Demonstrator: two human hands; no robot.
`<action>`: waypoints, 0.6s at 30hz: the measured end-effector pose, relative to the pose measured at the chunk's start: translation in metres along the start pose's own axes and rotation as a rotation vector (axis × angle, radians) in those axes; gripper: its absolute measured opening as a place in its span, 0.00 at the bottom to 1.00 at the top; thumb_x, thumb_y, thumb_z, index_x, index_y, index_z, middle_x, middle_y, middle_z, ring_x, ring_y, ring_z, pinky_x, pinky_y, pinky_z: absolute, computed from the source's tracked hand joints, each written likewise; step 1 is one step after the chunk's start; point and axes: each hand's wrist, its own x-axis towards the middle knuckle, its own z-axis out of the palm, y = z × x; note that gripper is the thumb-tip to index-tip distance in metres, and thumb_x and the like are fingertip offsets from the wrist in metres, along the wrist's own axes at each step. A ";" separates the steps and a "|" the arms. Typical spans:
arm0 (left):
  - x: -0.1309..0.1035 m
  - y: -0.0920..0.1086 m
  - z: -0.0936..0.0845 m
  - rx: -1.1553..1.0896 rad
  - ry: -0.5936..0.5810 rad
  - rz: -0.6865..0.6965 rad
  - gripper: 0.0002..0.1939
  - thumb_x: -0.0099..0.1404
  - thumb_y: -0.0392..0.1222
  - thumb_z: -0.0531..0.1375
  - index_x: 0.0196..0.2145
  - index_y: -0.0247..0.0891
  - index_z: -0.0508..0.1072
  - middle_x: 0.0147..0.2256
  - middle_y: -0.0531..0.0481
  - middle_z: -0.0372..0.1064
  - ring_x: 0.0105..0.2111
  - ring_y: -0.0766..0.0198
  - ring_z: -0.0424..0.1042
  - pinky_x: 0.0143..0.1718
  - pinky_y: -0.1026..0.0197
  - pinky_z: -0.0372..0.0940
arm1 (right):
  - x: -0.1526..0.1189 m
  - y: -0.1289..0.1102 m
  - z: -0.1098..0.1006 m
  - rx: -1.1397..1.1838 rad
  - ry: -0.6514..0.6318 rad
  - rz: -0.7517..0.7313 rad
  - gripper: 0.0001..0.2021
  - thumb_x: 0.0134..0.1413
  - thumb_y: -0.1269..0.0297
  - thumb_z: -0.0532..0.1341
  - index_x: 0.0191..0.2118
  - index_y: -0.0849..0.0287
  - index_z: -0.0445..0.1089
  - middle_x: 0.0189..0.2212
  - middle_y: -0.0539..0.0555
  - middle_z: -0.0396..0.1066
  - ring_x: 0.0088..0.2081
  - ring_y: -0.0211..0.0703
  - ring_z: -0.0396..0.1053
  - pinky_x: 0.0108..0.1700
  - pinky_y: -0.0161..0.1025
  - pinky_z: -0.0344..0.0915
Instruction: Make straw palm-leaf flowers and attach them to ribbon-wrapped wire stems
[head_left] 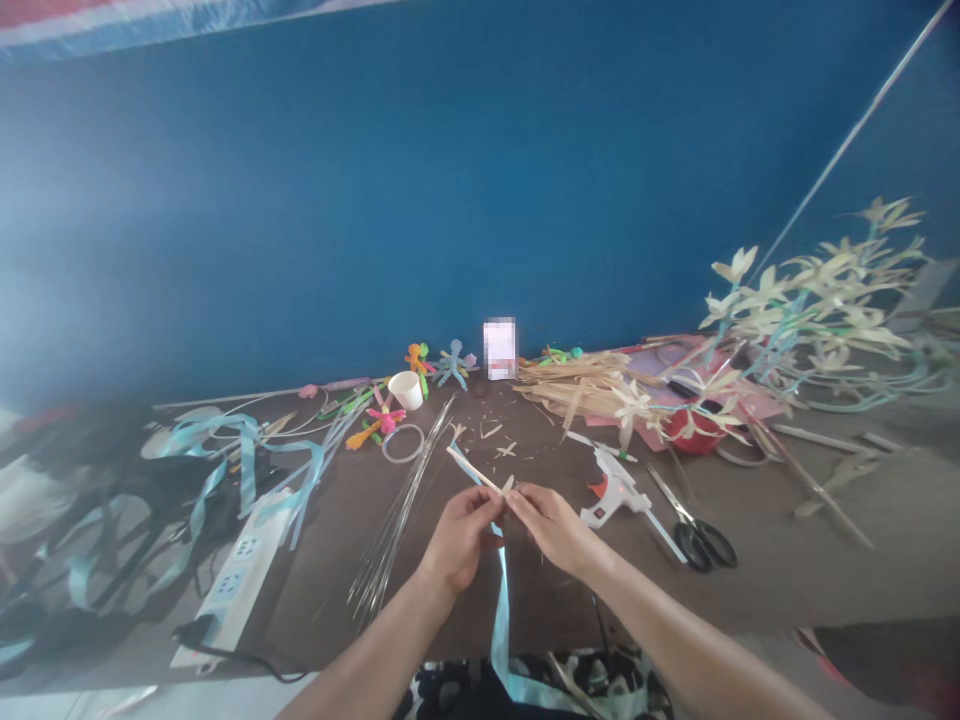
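Above the dark-brown worktop [551, 605], toward its near edge, the left hand [463, 528] and right hand [553, 520] share a narrow pinching grip on a slim cream stick [475, 469] with soft-looking light-blue ribbon [502, 600], likely light, fragile, best held near its end.

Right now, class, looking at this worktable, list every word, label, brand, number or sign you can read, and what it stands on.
None can be read.
White upright panel: pixelated, unreadable.
Power strip: any print is too small to read.
Glue gun: any marking is too small or blurred.
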 end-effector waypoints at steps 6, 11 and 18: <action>-0.001 -0.004 -0.001 0.174 0.023 0.142 0.12 0.47 0.46 0.61 0.23 0.33 0.68 0.20 0.54 0.62 0.21 0.70 0.61 0.21 0.68 0.57 | 0.003 0.000 0.001 0.211 -0.039 0.170 0.17 0.47 0.53 0.53 0.18 0.61 0.60 0.12 0.43 0.49 0.15 0.29 0.45 0.17 0.30 0.40; -0.002 -0.003 -0.011 0.253 -0.080 0.201 0.09 0.48 0.43 0.61 0.23 0.33 0.68 0.21 0.52 0.65 0.23 0.69 0.63 0.25 0.67 0.58 | 0.000 0.003 -0.005 0.639 -0.295 0.493 0.15 0.45 0.54 0.54 0.18 0.59 0.57 0.08 0.40 0.44 0.10 0.26 0.36 0.13 0.29 0.33; 0.002 -0.010 -0.036 0.095 0.061 0.065 0.09 0.46 0.42 0.63 0.22 0.34 0.68 0.21 0.54 0.63 0.21 0.72 0.61 0.21 0.69 0.57 | 0.014 0.003 -0.047 0.599 -0.125 0.410 0.16 0.46 0.51 0.54 0.20 0.59 0.56 0.10 0.39 0.41 0.12 0.26 0.35 0.13 0.27 0.33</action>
